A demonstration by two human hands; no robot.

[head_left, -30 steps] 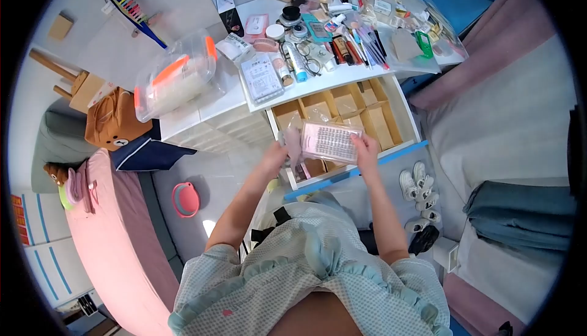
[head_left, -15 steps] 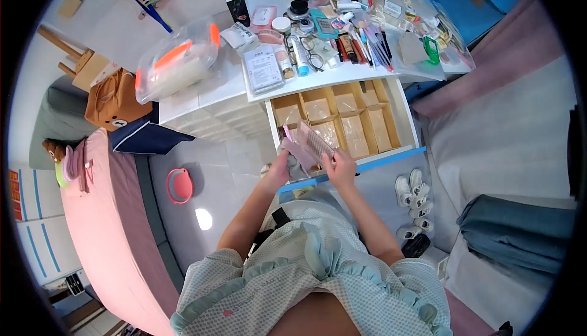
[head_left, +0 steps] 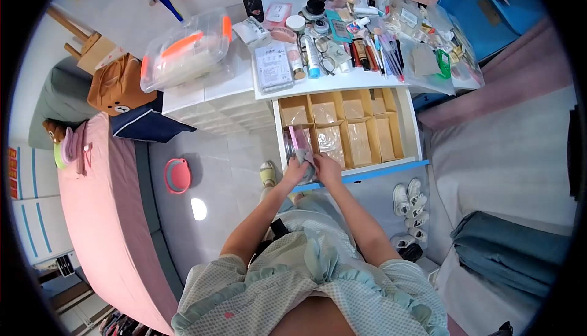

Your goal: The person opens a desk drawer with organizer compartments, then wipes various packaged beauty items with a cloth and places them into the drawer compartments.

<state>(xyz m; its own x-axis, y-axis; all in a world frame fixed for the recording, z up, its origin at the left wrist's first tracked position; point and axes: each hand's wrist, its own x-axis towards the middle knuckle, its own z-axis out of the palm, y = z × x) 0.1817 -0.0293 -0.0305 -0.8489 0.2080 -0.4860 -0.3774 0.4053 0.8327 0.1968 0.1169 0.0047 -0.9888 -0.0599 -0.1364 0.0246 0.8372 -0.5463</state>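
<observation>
At the front left corner of the open drawer (head_left: pixel 391 159), my left hand (head_left: pixel 296 169) is closed around a soft grey bundle (head_left: pixel 303 155). My right hand (head_left: pixel 327 169) is closed beside it, its fingertips against the same bundle. A pink strip-like piece (head_left: pixel 298 135) stands up just beyond my fingers, over the front left compartment. What lies lower in that compartment is mostly hidden by my hands. Cardboard dividers (head_left: pixel 347 116) split the drawer into several compartments, some with clear plastic in them.
Makeup tubes, pens, glasses and jars crowd the white desktop (head_left: pixel 269 92) above the drawer. A clear lidded box (head_left: pixel 186 55) with orange clips stands to the left. On the floor are a pink basin (head_left: pixel 178 176) and several white shoes (head_left: pixel 401 200) at the right.
My hands have come closer together and lower at the drawer's front left corner. The wide pink see-through packet that was in my right hand no longer shows. The view has shifted slightly.
</observation>
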